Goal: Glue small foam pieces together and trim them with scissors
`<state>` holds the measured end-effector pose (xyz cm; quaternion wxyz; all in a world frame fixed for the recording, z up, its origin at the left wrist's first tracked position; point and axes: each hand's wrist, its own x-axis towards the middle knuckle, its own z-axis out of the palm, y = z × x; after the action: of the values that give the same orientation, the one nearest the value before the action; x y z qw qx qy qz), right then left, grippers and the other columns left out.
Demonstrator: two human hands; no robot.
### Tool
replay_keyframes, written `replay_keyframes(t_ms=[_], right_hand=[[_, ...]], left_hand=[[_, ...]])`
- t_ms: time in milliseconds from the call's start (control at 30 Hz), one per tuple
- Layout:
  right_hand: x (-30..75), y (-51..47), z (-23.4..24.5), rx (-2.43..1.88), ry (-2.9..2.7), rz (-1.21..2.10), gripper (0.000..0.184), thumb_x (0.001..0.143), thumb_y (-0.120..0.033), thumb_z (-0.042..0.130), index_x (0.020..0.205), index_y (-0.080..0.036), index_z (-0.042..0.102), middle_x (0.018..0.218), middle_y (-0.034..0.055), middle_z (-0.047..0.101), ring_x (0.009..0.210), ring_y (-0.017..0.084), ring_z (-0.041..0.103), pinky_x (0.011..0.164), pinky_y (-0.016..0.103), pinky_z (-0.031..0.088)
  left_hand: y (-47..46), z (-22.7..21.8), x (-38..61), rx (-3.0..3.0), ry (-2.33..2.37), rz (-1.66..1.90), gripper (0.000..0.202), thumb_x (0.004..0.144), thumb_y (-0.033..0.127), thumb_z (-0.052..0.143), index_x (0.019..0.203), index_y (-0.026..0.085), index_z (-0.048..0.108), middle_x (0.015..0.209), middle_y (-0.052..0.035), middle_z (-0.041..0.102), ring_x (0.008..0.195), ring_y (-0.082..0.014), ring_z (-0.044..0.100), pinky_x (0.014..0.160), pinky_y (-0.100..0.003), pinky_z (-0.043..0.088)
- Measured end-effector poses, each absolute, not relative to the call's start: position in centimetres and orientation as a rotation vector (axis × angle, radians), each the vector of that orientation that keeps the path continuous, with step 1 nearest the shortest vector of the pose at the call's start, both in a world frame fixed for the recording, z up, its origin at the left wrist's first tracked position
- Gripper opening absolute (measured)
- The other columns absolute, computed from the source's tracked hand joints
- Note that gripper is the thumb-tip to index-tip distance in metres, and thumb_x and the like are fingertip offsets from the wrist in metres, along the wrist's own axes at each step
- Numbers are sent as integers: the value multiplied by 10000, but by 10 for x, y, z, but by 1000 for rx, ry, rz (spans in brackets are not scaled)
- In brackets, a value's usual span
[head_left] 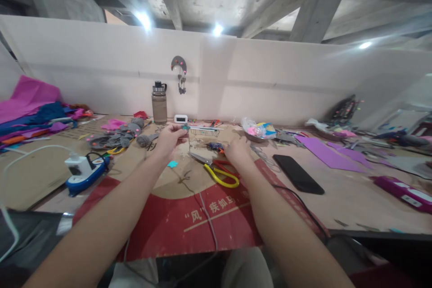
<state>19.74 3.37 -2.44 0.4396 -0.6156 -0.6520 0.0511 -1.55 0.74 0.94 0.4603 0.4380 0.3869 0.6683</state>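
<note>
Obs.: your left hand (169, 140) is raised just above the worktop (354, 200), far centre, with thumb and fingertips closed on a small teal piece (184, 129). Only a sliver of it shows past the fingers.

Your right hand (238, 150) lies knuckles-up on the worktop to the right of it, fingers curled under. You cannot tell from here whether it grips anything. A small blue-and-orange bit (215, 146) sits just beside its fingers.

Handling, judged: the teal piece looks like thin craft sheet, so it should be very light, soft and easily creased. It won't break, but it can slip or flutter out of a loose pinch. Hold it by an edge, pads flat on both faces, with light pressure. Squeezing across the middle would likely fold it.

Surroundings:
- A similar teal scrap (172, 164) lies on the cardboard sheet (162, 229) below your left hand.
- Yellow-handled scissors (219, 174) lie near the right hand on its near side.
- A black phone (293, 173) lies further right.
- A bottle (159, 102) stands at the far wall.
</note>
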Motion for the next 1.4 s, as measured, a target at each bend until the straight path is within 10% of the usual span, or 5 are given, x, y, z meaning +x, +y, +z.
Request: replay_keyframes(t_ms=[333,533,1400], right_hand=[[128,0,-16,-790,-1398,1141,476,627,-336,665,966,-230,348,823,-28,559,634,105,565,588,262,479],[140,3,-16,-891,-1532,835,135,745,-323,521,750,-188,510,632,-56,464,548,82,419,529,209,373],[151,2,-8,-1028,-1630,465,323,864,-382,332,620,-197,435,548,-45,416,549,106,380,537,226,275]], left_hand=[[4,4,1,1308,986,1707,176,536,133,705,620,158,553,590,39,520,510,-54,424,497,-197,313],[-5,8,8,1362,947,1633,226,555,158,707,739,168,578,650,9,591,566,-93,533,519,-212,386],[-14,6,16,1354,712,1336,238,710,343,634,788,118,632,730,-52,654,668,-156,618,695,-318,501]])
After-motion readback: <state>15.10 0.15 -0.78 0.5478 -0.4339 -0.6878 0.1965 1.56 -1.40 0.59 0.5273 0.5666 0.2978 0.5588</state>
